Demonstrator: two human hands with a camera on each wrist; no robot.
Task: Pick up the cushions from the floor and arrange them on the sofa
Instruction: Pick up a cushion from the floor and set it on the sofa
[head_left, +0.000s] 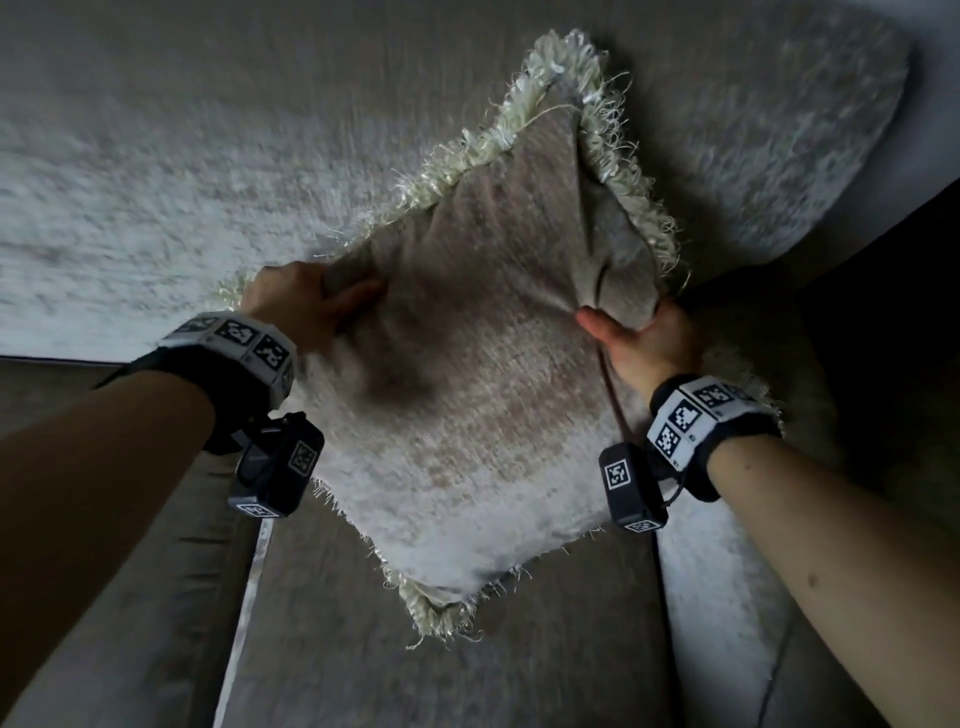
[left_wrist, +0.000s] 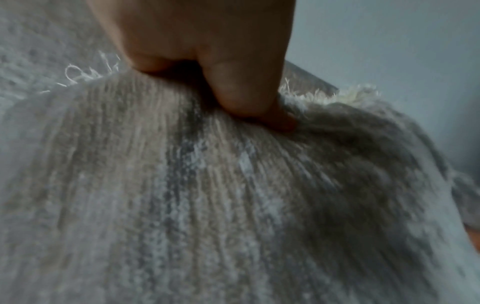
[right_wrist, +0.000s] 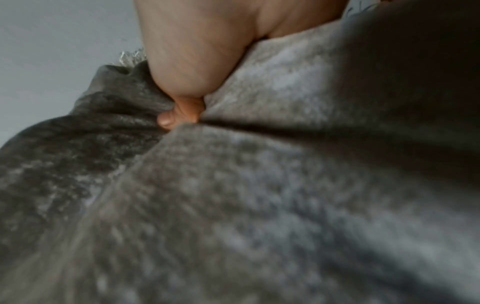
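The cushion (head_left: 467, 395) is coarse woven cloth, beige-grey and matt, with a nubbly, ribbed weave that shows plainly in the left wrist view (left_wrist: 207, 205). Its edges carry a shaggy cream fringe (head_left: 545, 78) of loose threads, some strands slightly glossy. The cloth bunches into soft folds under each grip. The sofa (head_left: 156, 156) behind is a pale, mottled, napped fabric, also matt. The wristbands (head_left: 234, 343) look like hard matt plastic with printed black-and-white markers.

I see the cushion (head_left: 467, 374) between my left hand (head_left: 301, 306) and right hand (head_left: 644, 343), the sofa (head_left: 156, 182) beyond it.
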